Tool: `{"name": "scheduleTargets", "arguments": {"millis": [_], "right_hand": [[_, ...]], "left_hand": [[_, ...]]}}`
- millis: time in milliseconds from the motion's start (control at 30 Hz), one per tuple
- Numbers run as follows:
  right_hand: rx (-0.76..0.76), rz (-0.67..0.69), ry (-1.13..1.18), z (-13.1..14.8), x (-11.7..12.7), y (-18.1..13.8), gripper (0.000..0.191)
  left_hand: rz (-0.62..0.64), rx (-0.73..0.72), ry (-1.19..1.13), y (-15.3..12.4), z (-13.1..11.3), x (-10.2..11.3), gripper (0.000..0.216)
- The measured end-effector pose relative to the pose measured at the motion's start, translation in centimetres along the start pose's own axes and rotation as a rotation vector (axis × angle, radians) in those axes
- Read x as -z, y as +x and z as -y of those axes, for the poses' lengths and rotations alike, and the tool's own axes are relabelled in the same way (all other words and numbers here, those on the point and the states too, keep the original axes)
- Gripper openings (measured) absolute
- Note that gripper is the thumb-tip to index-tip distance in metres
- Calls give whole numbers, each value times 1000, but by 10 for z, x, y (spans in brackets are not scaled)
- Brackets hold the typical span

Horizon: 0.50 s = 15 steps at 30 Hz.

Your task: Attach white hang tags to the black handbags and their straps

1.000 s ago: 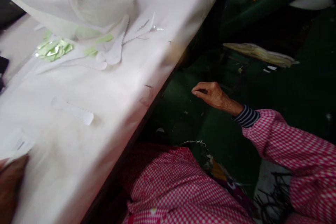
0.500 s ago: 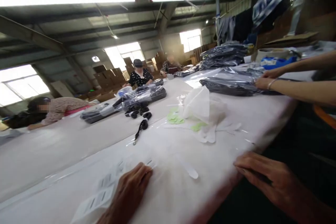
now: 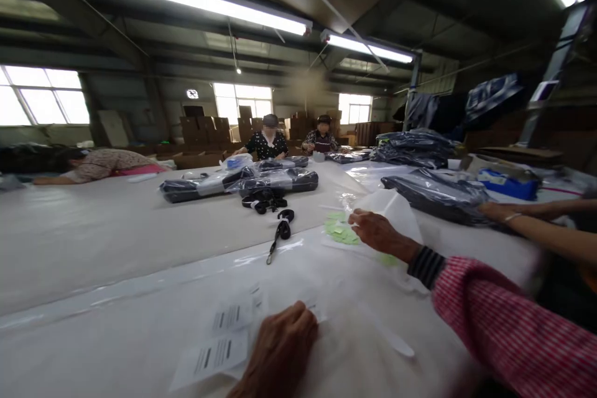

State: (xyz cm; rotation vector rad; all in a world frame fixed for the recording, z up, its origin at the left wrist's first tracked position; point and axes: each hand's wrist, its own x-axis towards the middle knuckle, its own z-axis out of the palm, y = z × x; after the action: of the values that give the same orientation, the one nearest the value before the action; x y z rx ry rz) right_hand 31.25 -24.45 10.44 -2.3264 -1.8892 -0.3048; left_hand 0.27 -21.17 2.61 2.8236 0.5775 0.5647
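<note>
My left hand (image 3: 286, 339) rests on the near table with its fingers curled and pressed together; whatever is under or in them is hidden. Beside it lie white printed labels (image 3: 221, 351) with dark bars, under or on clear plastic film. My right hand (image 3: 377, 233), below a striped cuff and red checked sleeve, reaches over a heap of light green paper slips (image 3: 339, 229). Its fingers are bent loosely and a little apart, with nothing visible in them. Just behind that hand stands a crumpled white sheet (image 3: 392, 202). A white strip (image 3: 394, 342) lies between my hands.
Black straps (image 3: 282, 227) with a metal hook lie ahead, before plastic-wrapped dark bundles (image 3: 280, 180). At right, a co-worker's hands (image 3: 497, 211) touch a bagged dark garment (image 3: 433, 196). More bagged garments (image 3: 415, 149) are stacked behind. Other people sit across the table (image 3: 116, 230).
My right hand has moved from the table's near edge forward to the green slips. My left hand stays by the labels. The view has levelled and turned.
</note>
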Motion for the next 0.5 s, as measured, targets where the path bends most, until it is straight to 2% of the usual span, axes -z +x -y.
{"name": "scheduleTargets", "arguments": {"millis": [67, 167, 300, 500], "right_hand": [[-69, 40, -91, -3, -13, 29, 23], [-192, 85, -157, -12, -35, 54, 21], [-328, 106, -200, -26, -58, 59, 25], [-346, 31, -194, -38, -68, 56, 23]], "left_hand": [[-15, -16, -2, -1, 2, -2, 27], [-67, 35, -51, -1, 5, -1, 26], [-122, 175, -163, 0, 4, 6, 22], [-244, 194, -204, 1, 3, 6, 18]]}}
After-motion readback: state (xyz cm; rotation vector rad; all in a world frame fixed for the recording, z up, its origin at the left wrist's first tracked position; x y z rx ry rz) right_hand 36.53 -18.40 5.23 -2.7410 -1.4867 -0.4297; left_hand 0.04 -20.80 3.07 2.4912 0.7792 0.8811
